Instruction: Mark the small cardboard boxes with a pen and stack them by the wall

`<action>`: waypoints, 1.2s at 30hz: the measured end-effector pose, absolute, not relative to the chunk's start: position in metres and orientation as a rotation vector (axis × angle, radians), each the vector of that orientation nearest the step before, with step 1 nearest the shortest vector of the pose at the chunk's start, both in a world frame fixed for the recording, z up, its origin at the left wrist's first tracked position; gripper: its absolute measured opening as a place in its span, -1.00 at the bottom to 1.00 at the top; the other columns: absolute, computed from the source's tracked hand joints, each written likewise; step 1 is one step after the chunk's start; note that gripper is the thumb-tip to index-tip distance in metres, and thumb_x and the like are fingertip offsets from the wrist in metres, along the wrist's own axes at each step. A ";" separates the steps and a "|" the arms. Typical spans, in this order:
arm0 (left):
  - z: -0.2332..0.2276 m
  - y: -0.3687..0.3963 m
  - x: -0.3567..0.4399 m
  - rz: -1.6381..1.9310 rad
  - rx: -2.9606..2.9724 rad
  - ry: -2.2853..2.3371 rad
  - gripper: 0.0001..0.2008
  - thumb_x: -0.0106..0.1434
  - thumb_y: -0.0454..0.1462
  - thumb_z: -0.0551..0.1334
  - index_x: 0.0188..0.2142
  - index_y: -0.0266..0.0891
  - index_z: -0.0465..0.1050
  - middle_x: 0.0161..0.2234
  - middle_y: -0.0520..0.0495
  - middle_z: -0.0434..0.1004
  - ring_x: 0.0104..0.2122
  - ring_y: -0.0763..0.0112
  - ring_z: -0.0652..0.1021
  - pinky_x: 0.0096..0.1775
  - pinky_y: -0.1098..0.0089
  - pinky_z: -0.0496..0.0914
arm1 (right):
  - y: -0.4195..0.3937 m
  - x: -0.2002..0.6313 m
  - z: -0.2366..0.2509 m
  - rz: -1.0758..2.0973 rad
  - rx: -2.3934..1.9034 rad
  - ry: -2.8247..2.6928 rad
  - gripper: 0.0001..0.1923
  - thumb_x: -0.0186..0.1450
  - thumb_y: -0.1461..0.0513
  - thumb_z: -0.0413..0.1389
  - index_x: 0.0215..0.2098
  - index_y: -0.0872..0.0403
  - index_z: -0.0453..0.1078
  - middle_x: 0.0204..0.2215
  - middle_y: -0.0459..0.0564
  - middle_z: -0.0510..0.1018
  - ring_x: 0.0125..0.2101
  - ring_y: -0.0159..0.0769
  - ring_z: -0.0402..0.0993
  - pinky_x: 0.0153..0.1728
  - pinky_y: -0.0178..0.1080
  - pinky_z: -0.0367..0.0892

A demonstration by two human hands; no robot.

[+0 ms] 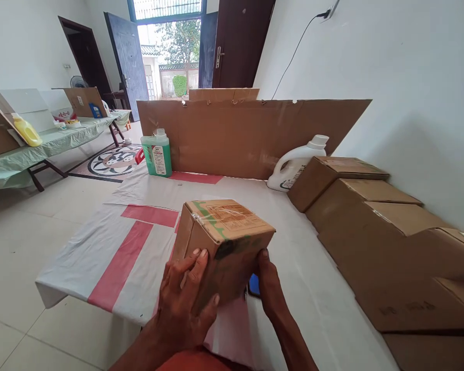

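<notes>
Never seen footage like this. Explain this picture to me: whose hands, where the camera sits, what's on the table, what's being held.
The camera is worn on a person's head and looks down at their own bare hands. The left hand and the right hand grip a taped cardboard box from either side, above a table covered in a white and red cloth. On the table stand a green bottle and a white jug, in front of an upright cardboard sheet. A row of closed boxes lines the right side by the wall.
</notes>
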State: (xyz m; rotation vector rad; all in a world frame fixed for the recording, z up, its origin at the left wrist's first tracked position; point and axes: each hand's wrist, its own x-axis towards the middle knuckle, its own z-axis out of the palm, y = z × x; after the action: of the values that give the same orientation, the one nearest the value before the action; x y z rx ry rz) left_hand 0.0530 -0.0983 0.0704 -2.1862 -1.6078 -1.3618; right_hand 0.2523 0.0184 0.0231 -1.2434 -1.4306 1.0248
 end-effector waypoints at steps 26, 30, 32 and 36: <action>0.048 -0.117 0.014 -1.976 -2.368 -2.169 -0.47 0.40 0.02 0.24 0.31 0.01 0.39 0.11 -0.19 0.53 0.09 0.04 0.58 0.08 0.11 0.53 | 0.013 0.205 0.112 0.708 -1.524 -2.247 -0.61 0.47 -0.04 0.04 -0.34 -0.06 0.58 -0.30 0.02 0.74 -0.29 -0.01 0.66 -0.32 -0.11 0.35; 0.073 -0.085 0.002 -2.024 -2.143 -2.326 -0.55 0.40 0.00 0.25 0.21 -0.05 0.48 0.15 -0.17 0.52 0.17 0.04 0.52 0.18 0.11 0.43 | -0.010 0.177 0.119 0.526 -1.509 -2.258 -0.66 0.44 -0.05 0.12 -0.24 -0.05 0.62 -0.22 0.04 0.74 -0.18 0.01 0.65 -0.19 -0.08 0.37; 0.081 -0.071 0.001 -2.053 -2.226 -2.343 -0.58 0.43 0.01 0.21 0.14 -0.10 0.53 0.14 -0.17 0.55 0.14 0.04 0.54 0.15 0.13 0.43 | -0.016 0.168 0.125 0.485 -1.496 -2.294 -0.71 0.44 0.02 0.13 -0.20 -0.01 0.63 -0.21 0.06 0.74 -0.15 -0.01 0.64 -0.08 -0.06 0.37; 0.077 -0.062 0.005 -2.133 -2.329 -2.435 -0.59 0.44 0.00 0.20 0.15 -0.11 0.51 0.04 -0.13 0.62 -0.04 0.13 0.61 0.05 0.22 0.46 | -0.012 0.162 0.130 0.570 -1.530 -2.328 -0.71 0.43 0.03 0.16 -0.19 0.04 0.63 -0.21 0.07 0.74 -0.15 -0.03 0.65 0.00 -0.03 0.39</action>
State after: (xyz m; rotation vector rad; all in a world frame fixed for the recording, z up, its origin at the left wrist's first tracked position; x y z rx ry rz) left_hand 0.0052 -0.0621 0.0768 -2.3293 -2.4353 -2.1328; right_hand 0.1618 -0.0123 0.1298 -1.5302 -2.3280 0.5700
